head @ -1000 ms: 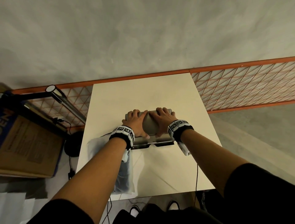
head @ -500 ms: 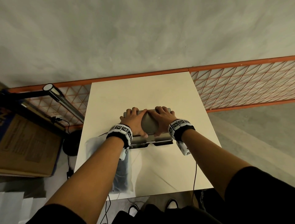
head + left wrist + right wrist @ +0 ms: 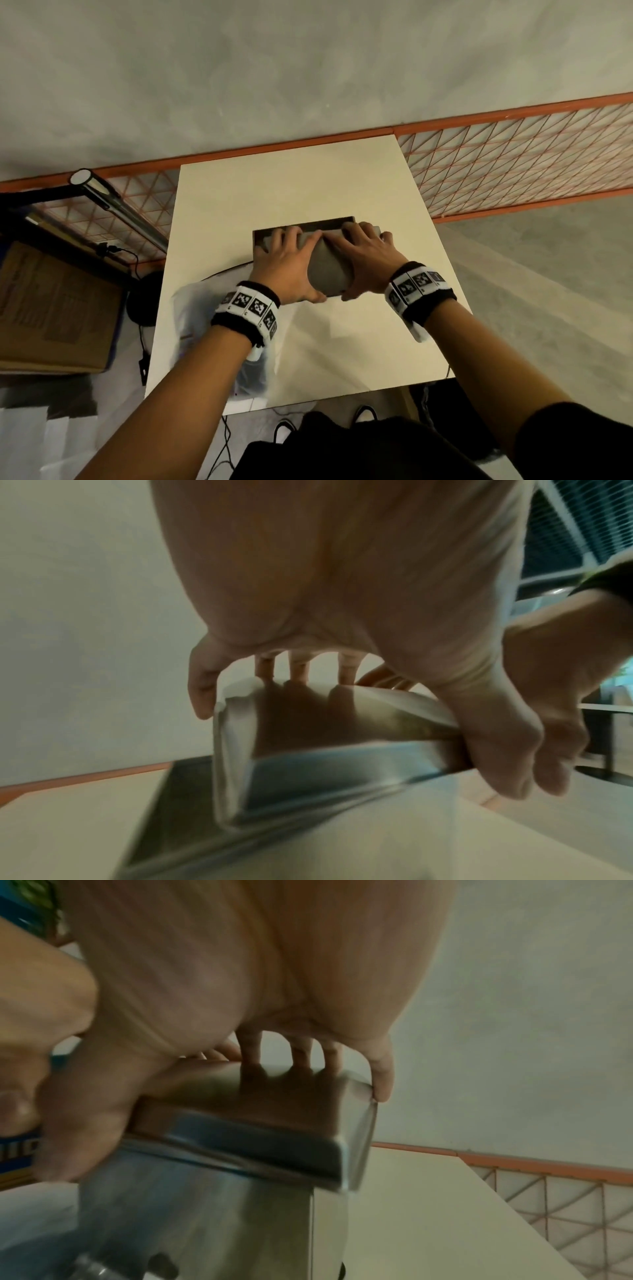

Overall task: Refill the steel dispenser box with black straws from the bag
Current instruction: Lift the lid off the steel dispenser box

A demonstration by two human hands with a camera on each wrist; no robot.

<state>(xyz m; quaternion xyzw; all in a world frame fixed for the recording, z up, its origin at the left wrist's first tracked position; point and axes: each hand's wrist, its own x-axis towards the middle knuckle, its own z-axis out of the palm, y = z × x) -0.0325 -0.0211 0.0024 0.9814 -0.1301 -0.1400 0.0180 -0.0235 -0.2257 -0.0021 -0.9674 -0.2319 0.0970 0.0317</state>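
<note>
The steel dispenser box [image 3: 305,226] stands in the middle of the white table [image 3: 274,185], and its dark open top shows at the back. Both hands hold its curved steel lid [image 3: 329,270] raised above the box and tilted toward me. My left hand [image 3: 298,267] grips the lid's left end, fingers over the far edge, thumb under the near edge. My right hand [image 3: 359,263] grips the right end the same way. The wrist views show the lid [image 3: 308,737] [image 3: 257,1123] clear of the box [image 3: 192,804] [image 3: 205,1218]. A clear plastic bag [image 3: 191,308] lies under my left forearm, its contents mostly hidden.
A cardboard box [image 3: 51,308] sits on the floor at left, beside a metal tube lamp [image 3: 113,209] and a black round base [image 3: 144,298] with cables. An orange mesh fence [image 3: 513,161] runs behind the table. The table's front edge is near my body.
The lid, which sat shut on the box under both hands, is now lifted off and drawn toward me, exposing the box's open top. Both hands kept their grip.
</note>
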